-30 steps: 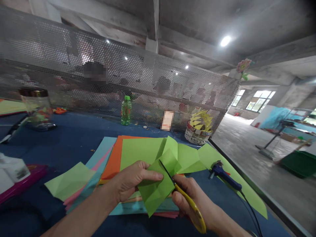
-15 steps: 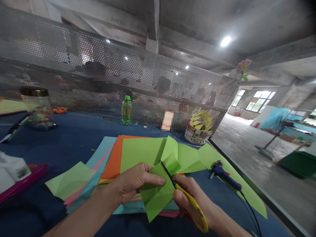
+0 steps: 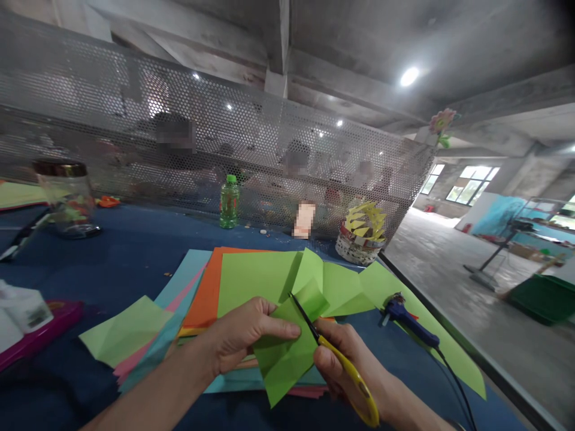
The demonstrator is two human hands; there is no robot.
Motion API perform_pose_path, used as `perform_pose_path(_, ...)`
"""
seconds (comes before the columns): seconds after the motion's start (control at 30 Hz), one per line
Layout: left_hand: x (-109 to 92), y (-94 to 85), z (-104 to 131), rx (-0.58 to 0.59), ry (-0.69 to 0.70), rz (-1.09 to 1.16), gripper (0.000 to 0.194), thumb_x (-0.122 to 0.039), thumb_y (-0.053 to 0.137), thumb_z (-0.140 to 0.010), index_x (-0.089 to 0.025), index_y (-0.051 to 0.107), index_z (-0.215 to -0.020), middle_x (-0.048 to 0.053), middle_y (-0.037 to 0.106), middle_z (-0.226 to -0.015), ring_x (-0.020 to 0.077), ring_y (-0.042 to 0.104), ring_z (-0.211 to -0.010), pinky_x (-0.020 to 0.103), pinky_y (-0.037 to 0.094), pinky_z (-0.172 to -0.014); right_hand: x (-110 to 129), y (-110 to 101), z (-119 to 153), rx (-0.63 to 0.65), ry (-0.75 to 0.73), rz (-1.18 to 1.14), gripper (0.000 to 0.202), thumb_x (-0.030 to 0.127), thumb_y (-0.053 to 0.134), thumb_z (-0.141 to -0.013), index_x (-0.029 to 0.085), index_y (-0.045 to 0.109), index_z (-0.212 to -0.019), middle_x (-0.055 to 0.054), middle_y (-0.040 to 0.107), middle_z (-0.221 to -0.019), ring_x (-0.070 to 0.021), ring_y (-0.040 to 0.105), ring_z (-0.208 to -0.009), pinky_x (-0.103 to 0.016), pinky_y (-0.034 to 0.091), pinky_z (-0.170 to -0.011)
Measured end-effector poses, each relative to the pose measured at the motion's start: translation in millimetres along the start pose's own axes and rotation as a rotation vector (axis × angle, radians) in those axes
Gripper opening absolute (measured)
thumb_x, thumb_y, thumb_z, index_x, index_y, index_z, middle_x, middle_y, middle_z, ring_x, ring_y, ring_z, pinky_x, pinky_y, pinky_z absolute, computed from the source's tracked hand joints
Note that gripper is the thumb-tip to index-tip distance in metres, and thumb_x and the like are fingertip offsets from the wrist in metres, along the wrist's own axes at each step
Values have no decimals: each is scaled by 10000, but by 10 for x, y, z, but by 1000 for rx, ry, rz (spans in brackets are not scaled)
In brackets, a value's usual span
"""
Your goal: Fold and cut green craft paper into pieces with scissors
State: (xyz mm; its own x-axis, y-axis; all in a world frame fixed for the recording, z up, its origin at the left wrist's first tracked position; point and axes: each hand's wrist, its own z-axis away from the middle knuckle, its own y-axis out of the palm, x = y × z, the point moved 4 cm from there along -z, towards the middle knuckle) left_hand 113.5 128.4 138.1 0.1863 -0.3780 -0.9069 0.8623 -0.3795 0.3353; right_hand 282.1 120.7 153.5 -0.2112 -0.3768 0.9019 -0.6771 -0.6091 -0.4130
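Observation:
My left hand (image 3: 245, 332) pinches a folded piece of green paper (image 3: 287, 359) between thumb and fingers. In my right hand (image 3: 345, 353) is a pair of scissors (image 3: 348, 374) with yellow handles, and its dark blades lie across the upper part of that paper. One flap of the paper curls up on the far side of the blades. Under both hands spreads a stack of coloured paper, with a green sheet (image 3: 256, 275), an orange sheet (image 3: 204, 296) and a light blue sheet (image 3: 179, 278) showing.
A blue glue gun (image 3: 411, 320) with its cord lies at right on green paper. Behind stand a green bottle (image 3: 229, 203) and a tub (image 3: 357, 245) holding yellow paper pieces, before a perforated metal screen (image 3: 251, 131). At left are a lidded jar (image 3: 67, 203) and a magenta holder (image 3: 63, 317).
Almost nothing differs. Both hands, the scissors and the green paper keep nearly the same position, while the whole view has shifted very slightly.

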Motion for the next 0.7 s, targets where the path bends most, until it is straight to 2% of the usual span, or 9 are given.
perform_pose_path(0.2, -9, 2, -9, -14, -12, -2, 238, -265, 820, -625, -127, 785, -816, 77, 772, -790, 168, 697, -681, 251, 535, -704, -15, 4, 16, -41, 2, 11, 550, 710, 464, -876, 164, 534, -857, 85, 386, -464, -63, 396, -368, -168, 297, -360)
perform_pose_path(0.53, -2, 9, -6, 10, 1, 15, 311, -257, 817, -632, -111, 780, -904, 125, 772, -908, 203, 711, -767, 294, 537, -783, 26, 22, -36, -65, 21, -12, 606, 752, 471, -840, 154, 572, -852, 79, 398, -471, -57, 386, -333, -148, 298, -313)
perform_pose_path(0.7, 3, -14, -1, -34, -33, 18, 359, -276, 839, -597, -105, 776, -906, 136, 770, -909, 230, 711, -792, 315, 540, -784, -15, 13, -41, -77, 17, -29, 600, 747, 480, -839, 153, 560, -871, 86, 387, -470, -58, 383, -327, -152, 291, -311)
